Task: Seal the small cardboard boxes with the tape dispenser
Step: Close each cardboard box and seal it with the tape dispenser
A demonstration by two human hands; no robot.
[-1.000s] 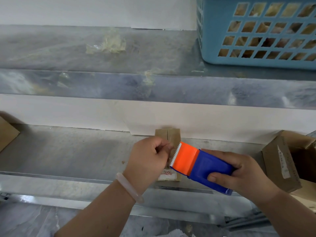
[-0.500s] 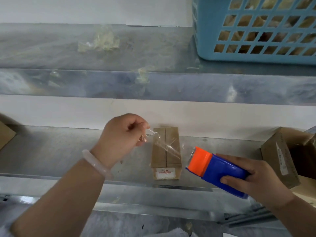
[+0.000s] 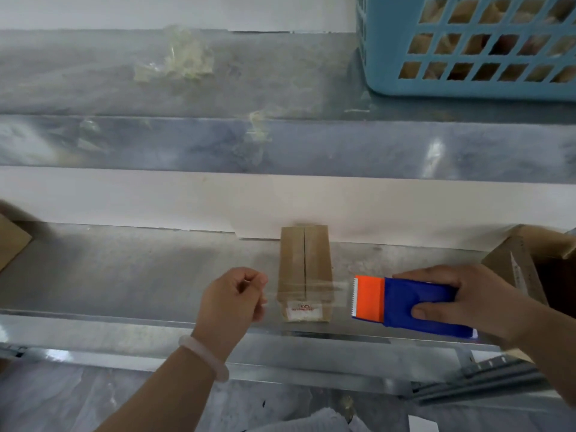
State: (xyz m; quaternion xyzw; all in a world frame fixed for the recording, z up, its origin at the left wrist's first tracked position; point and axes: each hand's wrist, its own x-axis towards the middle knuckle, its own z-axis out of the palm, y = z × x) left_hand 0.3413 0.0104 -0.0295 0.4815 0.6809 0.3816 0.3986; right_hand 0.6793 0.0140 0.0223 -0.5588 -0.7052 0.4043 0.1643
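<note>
Fingers (image 3: 256,280) of the left hand (image 3: 232,299) have lowered the tape (image 3: 340,290) across the box (image 3: 304,260).

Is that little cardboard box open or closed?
Closed: the small box has both top flaps folded flat, meeting at a centre seam.

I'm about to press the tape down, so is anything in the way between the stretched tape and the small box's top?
Nothing visible. The clear tape runs from the left hand across the near end of the small cardboard box to the tape dispenser in the right hand; the box's closed top looks bare.
</note>
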